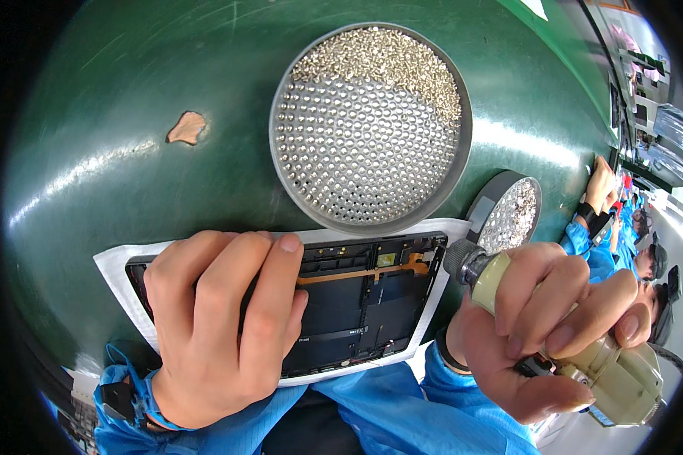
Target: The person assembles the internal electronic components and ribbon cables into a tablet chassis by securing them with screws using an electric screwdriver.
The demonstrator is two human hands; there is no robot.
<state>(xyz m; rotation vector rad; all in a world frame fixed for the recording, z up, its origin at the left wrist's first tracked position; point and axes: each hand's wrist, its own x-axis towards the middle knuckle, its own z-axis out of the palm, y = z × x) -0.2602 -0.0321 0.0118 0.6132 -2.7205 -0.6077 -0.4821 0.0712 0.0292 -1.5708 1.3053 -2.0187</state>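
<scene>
An opened tablet [341, 318], dark inside with an orange ribbon cable along its upper part, lies on a white sheet [114, 265] in front of me. My left hand [220, 326] bends over its left half, fingers close together and curled at the upper edge, holding the tablet there. What lies under the palm is hidden. At the right, my right hand [546, 334] is wrapped round a pale yellow-green power screwdriver [615, 379]. The tool is held up off the table, its dark knurled nose toward the tablet. No bit can be made out.
Beyond the tablet stands a round metal tray [281, 174] of dimples with many small screws. A smaller round tray [501, 186] with screws sits right of it. A brown scrap [187, 127] lies on the green tabletop [129, 68]. Co-workers in blue [615, 246] are at the far right.
</scene>
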